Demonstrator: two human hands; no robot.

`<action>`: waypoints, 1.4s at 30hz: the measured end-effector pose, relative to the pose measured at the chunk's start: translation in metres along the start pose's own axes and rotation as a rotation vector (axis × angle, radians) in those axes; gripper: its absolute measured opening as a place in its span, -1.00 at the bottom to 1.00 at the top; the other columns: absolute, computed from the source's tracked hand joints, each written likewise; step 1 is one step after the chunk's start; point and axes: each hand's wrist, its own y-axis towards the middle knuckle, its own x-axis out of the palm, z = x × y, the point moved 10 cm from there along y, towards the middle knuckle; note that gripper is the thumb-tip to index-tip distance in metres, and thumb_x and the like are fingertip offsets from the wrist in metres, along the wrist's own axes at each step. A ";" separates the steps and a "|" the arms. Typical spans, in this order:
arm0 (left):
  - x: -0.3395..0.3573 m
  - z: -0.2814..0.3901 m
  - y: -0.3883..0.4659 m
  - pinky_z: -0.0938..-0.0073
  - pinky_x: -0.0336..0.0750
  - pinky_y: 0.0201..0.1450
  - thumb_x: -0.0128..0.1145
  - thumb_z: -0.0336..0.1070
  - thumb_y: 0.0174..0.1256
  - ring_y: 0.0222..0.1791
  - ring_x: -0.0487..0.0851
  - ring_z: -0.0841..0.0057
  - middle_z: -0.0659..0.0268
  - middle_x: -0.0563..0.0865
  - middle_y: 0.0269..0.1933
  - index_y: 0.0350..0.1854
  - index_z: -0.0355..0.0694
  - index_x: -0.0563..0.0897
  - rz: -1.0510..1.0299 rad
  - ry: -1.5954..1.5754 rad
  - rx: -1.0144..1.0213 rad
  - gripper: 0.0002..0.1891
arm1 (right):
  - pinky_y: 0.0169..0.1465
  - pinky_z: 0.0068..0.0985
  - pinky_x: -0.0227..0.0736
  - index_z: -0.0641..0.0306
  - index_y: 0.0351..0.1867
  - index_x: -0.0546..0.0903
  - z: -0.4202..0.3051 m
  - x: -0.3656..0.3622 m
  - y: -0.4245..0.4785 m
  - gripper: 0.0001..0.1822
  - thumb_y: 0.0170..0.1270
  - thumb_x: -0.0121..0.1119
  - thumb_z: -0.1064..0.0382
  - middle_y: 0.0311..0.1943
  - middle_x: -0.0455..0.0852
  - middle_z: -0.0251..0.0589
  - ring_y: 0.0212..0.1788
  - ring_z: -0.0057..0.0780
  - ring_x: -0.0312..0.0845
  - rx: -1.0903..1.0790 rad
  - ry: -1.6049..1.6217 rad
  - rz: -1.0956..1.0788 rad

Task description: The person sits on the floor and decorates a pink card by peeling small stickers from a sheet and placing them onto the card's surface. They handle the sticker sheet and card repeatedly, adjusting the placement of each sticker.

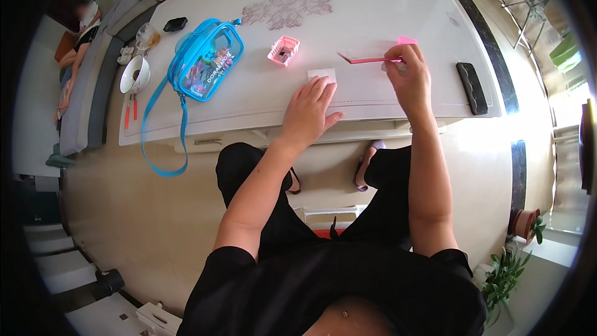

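My left hand (308,109) lies flat at the near side of the white table (373,4), fingertips resting on a small white square piece (322,73) that they partly cover. In my right hand (410,74) is a slim pink tool (373,60), held level above the table, its darker tip pointing left; its exact kind is unclear. Just behind that hand a pink object (407,40) shows in part. Something pale under the same fingers is mostly hidden. Left of the tool stands a small pink plastic basket (284,50) with small dark and light bits inside.
A clear blue-trimmed bag (205,63) lies left, its strap (165,172) hanging off the edge. Beyond are a white bowl (135,74), red-handled tools (131,111), a plastic bag (147,36) and a black object (175,24). A phone (472,88) lies right. People sit on the sofa (112,14).
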 end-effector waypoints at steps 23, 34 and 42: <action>-0.029 0.024 -0.029 0.17 0.50 0.20 0.44 -0.35 0.08 0.14 0.54 0.13 0.13 0.55 0.13 0.25 -0.30 0.55 0.046 -0.119 0.053 -0.38 | -0.07 -0.22 0.55 0.25 -0.22 0.65 -0.019 0.094 -0.032 -0.87 0.23 0.33 0.34 -0.14 0.63 -0.09 -0.16 -0.04 0.64 -0.032 0.065 -0.405; -0.020 0.020 -0.036 0.25 0.52 0.19 0.44 -0.34 0.03 0.18 0.55 0.24 0.19 0.53 0.14 0.29 -0.35 0.54 -0.007 -0.067 0.050 -0.32 | -0.07 -0.31 0.56 0.27 -0.23 0.67 -0.019 0.140 -0.039 -0.88 0.20 0.27 0.46 -0.18 0.62 -0.18 -0.14 -0.18 0.65 -0.046 0.082 -0.682; -0.020 0.018 -0.034 0.29 0.52 0.15 0.43 -0.36 0.02 0.15 0.56 0.29 0.20 0.53 0.12 0.33 -0.34 0.53 0.004 -0.064 0.074 -0.29 | -0.05 -0.30 0.58 0.24 -0.23 0.71 -0.019 0.186 -0.006 -0.91 0.25 0.27 0.42 -0.11 0.66 -0.13 -0.12 -0.13 0.68 -0.076 0.039 -0.597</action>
